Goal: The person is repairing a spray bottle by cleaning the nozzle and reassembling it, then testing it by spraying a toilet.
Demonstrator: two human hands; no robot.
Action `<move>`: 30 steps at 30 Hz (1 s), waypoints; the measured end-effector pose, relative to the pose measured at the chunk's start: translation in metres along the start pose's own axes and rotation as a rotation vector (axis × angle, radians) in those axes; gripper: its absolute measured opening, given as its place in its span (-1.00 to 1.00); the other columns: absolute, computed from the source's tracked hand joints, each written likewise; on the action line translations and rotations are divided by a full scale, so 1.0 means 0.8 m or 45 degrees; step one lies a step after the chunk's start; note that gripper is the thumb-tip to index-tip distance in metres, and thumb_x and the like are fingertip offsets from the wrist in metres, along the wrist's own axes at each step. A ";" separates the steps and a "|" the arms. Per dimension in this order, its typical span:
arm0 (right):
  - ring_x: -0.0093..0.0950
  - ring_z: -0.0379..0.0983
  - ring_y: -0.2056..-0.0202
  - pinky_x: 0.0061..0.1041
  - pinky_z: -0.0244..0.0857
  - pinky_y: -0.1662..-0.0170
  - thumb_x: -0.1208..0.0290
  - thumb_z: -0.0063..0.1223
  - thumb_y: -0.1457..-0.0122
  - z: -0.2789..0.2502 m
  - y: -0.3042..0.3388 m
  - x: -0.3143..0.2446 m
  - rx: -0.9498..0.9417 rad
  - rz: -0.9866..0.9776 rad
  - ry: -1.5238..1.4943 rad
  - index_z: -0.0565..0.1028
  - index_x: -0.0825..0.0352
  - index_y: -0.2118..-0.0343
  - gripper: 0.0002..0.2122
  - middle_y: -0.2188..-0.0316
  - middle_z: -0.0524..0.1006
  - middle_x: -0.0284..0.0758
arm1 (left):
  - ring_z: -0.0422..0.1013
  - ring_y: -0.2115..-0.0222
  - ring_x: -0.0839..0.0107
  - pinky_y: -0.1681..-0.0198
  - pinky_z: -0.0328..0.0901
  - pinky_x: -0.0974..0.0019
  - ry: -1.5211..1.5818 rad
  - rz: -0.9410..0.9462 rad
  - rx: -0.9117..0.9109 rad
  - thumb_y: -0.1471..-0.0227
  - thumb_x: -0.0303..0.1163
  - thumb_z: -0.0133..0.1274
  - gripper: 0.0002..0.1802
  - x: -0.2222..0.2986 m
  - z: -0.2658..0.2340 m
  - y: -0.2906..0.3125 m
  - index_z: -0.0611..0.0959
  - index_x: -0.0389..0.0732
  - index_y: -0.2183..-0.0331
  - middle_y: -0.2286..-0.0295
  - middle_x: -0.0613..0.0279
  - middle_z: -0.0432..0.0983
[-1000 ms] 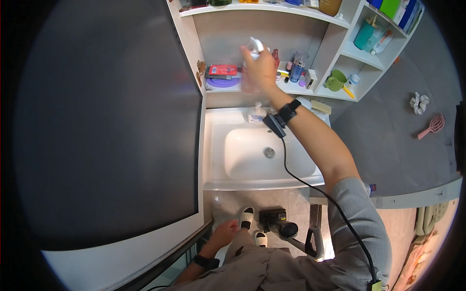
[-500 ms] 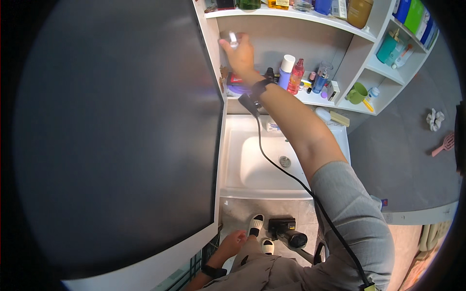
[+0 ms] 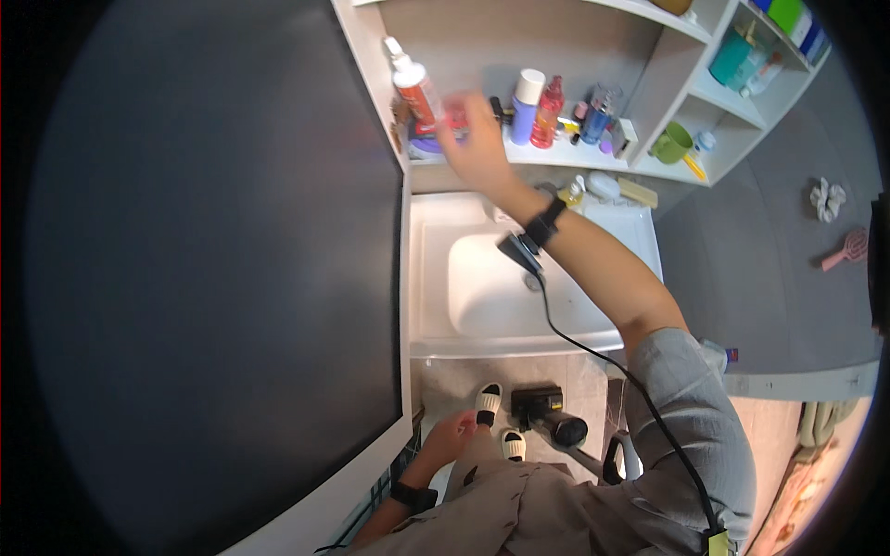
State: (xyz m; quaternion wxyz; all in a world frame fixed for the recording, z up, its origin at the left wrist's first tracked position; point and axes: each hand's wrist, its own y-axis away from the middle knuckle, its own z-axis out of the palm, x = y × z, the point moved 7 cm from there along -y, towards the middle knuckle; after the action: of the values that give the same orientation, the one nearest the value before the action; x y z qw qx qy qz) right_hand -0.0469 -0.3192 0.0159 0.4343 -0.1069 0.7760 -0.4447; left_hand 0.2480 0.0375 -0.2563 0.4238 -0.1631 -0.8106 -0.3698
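Note:
A white-topped bottle with an orange-red body (image 3: pixel 417 93) stands on the left end of the lower shelf (image 3: pixel 561 159). Beside it on the right is my right hand (image 3: pixel 482 148), blurred, with thumb and fingers apart and nothing visible in them. A purple bottle with a white cap (image 3: pixel 526 109), a red-pink bottle (image 3: pixel 548 119) and a blue bottle (image 3: pixel 598 120) stand to the right of that hand. Low down near my thigh hangs my left hand (image 3: pixel 450 437), its fingers loosely bent and no object showing in it.
A large dark door panel (image 3: pixel 222 250) fills the left side. Below the shelves lies a white sink (image 3: pixel 429 296); a black cable (image 3: pixel 593 343) crosses it from my right wrist. A stick vacuum (image 3: pixel 559 426) stands on the floor. A green cup (image 3: pixel 671 144) sits in a right-hand compartment.
My right hand has let go of the bottle and moved right of it. The bottle now shows on the shelf. The whole view has shifted, and my left hand stays low.

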 end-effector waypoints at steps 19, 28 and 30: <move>-0.41 0.45 0.47 -0.44 0.56 0.36 0.40 0.03 -0.24 -0.188 0.328 0.284 0.534 1.891 -0.820 0.43 0.36 0.24 -0.86 0.42 0.44 -0.25 | 0.54 0.06 0.26 -0.03 0.43 0.22 1.030 -0.191 0.244 -0.32 -0.22 -0.04 -0.59 0.046 0.020 -0.323 0.53 -0.33 -0.03 0.08 0.03 0.59; -0.46 0.54 0.21 -0.51 0.44 0.11 0.54 0.01 -0.31 -0.163 0.487 0.339 -0.216 1.328 -0.730 0.54 0.45 0.07 -0.81 0.10 0.58 -0.19 | 0.52 0.21 0.29 0.04 0.42 0.25 1.137 0.750 0.118 -0.37 -0.14 -0.16 -0.58 0.075 0.127 -0.635 0.54 -0.34 0.11 0.23 0.10 0.59; -0.41 0.51 0.14 -0.41 0.42 0.07 0.32 0.00 -0.36 -0.105 0.504 0.307 0.607 1.845 -0.977 0.50 0.48 0.04 -0.70 0.11 0.57 -0.18 | 0.45 0.35 0.39 0.18 0.39 0.28 0.196 1.007 0.383 -0.35 -0.11 -0.11 -0.62 0.044 0.102 -0.648 0.55 -0.26 0.23 0.38 0.23 0.55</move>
State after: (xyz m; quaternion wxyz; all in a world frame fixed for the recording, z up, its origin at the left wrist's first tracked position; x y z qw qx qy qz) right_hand -0.1698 -0.1700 -0.4231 0.8552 0.3669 0.3376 -0.1415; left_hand -0.1190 -0.2531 -0.4969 0.6112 -0.3697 -0.6965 -0.0677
